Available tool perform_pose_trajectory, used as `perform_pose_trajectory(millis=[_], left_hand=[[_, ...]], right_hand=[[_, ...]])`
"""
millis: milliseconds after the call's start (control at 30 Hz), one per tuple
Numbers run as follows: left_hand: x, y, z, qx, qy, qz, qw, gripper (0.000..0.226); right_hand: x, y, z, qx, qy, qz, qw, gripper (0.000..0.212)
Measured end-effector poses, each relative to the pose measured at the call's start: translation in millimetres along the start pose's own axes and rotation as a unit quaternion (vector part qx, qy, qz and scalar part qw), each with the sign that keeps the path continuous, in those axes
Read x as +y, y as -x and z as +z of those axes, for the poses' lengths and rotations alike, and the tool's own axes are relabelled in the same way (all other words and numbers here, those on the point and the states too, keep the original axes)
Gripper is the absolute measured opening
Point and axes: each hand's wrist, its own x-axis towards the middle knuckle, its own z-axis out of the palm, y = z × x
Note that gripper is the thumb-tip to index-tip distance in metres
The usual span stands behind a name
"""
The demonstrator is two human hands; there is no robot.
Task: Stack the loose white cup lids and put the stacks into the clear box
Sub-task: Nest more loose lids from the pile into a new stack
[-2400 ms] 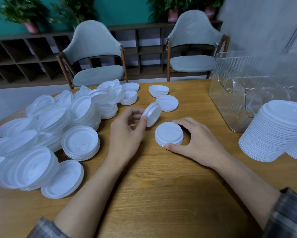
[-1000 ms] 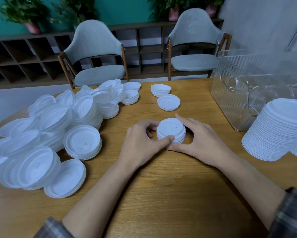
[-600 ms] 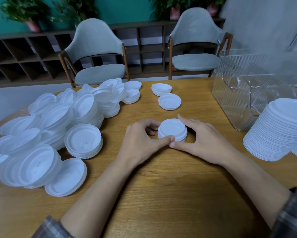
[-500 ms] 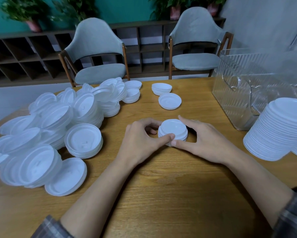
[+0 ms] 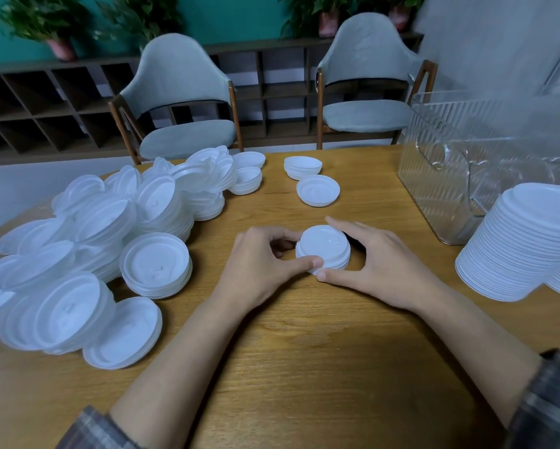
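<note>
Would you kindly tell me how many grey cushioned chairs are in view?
2. The left grey cushioned chair stands behind the wooden table's left half, the right grey cushioned chair behind its right half; none seems hidden.

wooden table [image 5: 304,367] | two grey chairs [image 5: 181,102] | shelf [image 5: 45,111] | plants [image 5: 42,21]

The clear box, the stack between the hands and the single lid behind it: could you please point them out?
Clear box [image 5: 434,189]: head view, ribbed near wall.
Stack [image 5: 324,243]: head view, top face.
Single lid [image 5: 318,190]: head view, its middle.
</note>
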Motion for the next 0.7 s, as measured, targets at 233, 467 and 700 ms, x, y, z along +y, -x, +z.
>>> perform_pose_trajectory(millis=[233,467,700], left_hand=[[0.4,1.6,7.0,0.012,-0.038,0.07,0.997,0.043],[-11.8,-33.0,16.9,0.058,-0.137,0.101,0.984,0.031],[-10.2,-87.5,31.8,0.034,-0.238,0.134,0.961,0.041]], right_hand=[[7.9,-2.5,2.8,0.06,-0.01,0.006,0.998,0.086],[18.4,-7.9,-4.3,0.1,-0.01,0.052,0.994,0.079],[23.0,-13.4,-0.3,0.122,-0.011,0.069,0.99,0.069]])
